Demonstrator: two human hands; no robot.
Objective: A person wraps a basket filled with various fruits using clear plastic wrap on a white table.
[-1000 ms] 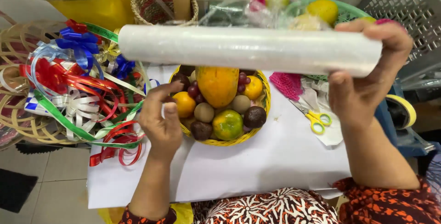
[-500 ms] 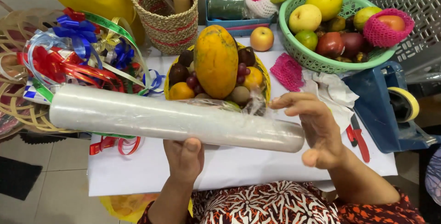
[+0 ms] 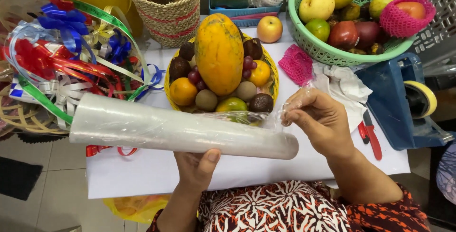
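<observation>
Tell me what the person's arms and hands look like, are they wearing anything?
Both are bare: the left hand and the right hand have no gloves, and I can see no rings or watch. The forearms are uncovered too. Near the right elbow a short sleeve shows, dark reddish-orange with a black and white leafy pattern, matching the clothing below.

Clear wrap roll (image 3: 180,130), orange papaya (image 3: 219,53), yellow basket (image 3: 270,77), green basket (image 3: 332,53).

Hidden and cut-off parts

The left hand's (image 3: 197,168) fingers are hidden behind the roll of wrap (image 3: 180,130); the green basket (image 3: 327,53) is cut off by the top edge.
</observation>
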